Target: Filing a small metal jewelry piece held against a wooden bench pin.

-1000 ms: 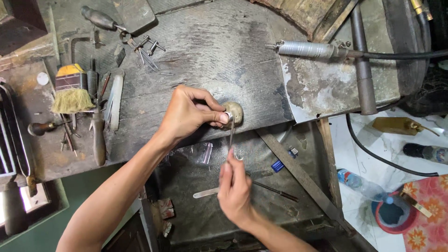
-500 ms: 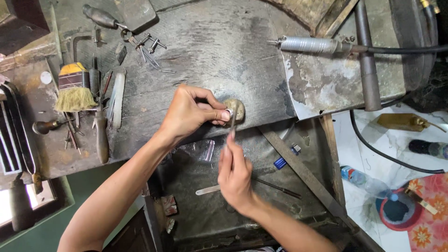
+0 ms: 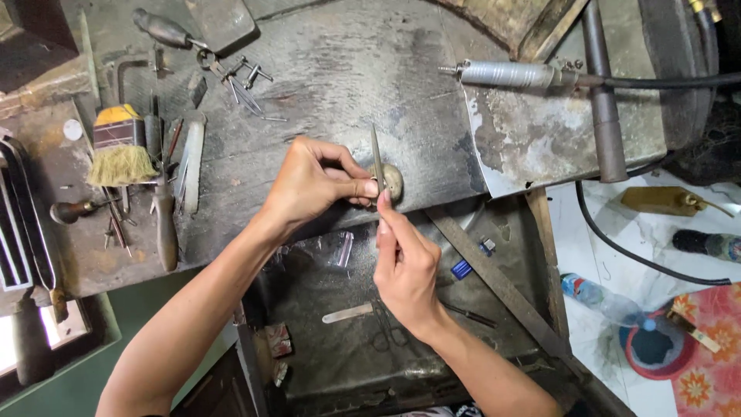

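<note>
My left hand pinches a small ring-like metal piece against a rounded wooden peg at the front edge of the worn bench. My right hand grips a thin metal file, which stands nearly upright against the small piece, its tip pointing away from me. Fingertips of both hands almost meet at the peg.
A yellow-handled brush, screwdrivers and small tools lie at the bench's left. A rotary handpiece with black cable rests at the right. In the tray below lie a flat metal strip, tweezers and a blue item. A plastic bottle is on the floor.
My right hand rose from the tray toward the peg, and the file has pushed forward, now sticking up above my left fingers.
</note>
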